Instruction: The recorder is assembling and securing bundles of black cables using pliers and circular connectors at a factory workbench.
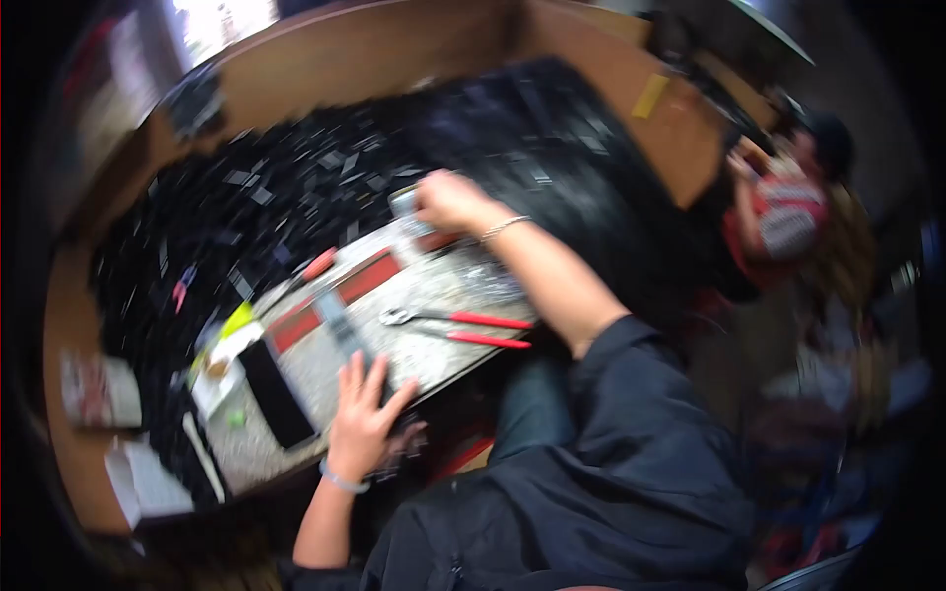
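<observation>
**Ana:** Phone (406, 204), a small pale one by the look of it, sits in the right hand (445, 200) at the far end of the slab (434, 286). The fingers are curled over it, so that grip is pinching the phone, though the blur hides how firmly.

**Ben:** And the left hand (363, 414)?

**Ana:** Flat and spread, palm down on the near edge of the slab, holding nothing. Its fingertips lie just beside a dark strip (340, 330) that rests across the middle of the slab.

**Ben:** How far along would you judge the work?

**Ana:** Somewhere in the middle, and with much left. The pile (286, 197) of small dark parts covers most of the surface (59, 325) behind the slab, and that looks like stock waiting or scrap already stripped; which one cannot be told from here. A black phone (276, 394) lies flat on the slab near the left hand, apart from the one being held.

**Ben:** Tools?

**Ana:** Pliers (463, 328) with red handles lie untouched on the slab between the two hands, and a red-handled tool (305, 271) lies at the slab's far left edge. Neither hand is on them, so the phone seems to be being picked up or set down rather than opened.
</observation>
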The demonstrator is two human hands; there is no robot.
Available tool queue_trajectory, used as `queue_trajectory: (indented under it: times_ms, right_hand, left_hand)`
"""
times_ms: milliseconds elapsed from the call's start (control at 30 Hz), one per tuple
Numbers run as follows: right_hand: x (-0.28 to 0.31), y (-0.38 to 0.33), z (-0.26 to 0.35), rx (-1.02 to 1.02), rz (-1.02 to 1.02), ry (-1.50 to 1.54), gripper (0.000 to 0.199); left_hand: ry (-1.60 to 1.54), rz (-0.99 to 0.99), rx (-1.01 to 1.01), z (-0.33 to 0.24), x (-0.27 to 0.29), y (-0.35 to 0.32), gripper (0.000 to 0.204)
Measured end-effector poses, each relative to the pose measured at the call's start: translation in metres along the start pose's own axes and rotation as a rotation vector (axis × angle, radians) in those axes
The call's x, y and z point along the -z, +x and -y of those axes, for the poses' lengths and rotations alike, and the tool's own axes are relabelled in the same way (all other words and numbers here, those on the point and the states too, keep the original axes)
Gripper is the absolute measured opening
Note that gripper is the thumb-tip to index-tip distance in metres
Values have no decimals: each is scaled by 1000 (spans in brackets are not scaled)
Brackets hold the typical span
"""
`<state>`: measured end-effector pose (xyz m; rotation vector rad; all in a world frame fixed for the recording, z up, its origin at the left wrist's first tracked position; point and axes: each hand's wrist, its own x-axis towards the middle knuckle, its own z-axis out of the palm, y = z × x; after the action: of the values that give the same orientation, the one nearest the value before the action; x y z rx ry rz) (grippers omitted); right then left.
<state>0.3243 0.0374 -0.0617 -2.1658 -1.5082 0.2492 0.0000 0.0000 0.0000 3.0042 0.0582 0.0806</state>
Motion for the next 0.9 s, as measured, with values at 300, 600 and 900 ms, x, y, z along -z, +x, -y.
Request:
queue_trajectory:
  times_ms: [300, 600, 900]
  right_hand:
    - [104, -41, -122, 104, -229, -246, 16]
    - [97, -51, -131, 91, -349, -240, 9]
    - [156, -125, -44, 452, -645, 13, 13]
  left_hand:
    - [-353, -339, -30, -59, -49, 92, 69]
    - [-759, -429, -69, -93, 15, 101, 41]
    - [-689, -446, -177, -82, 29, 101, 27]
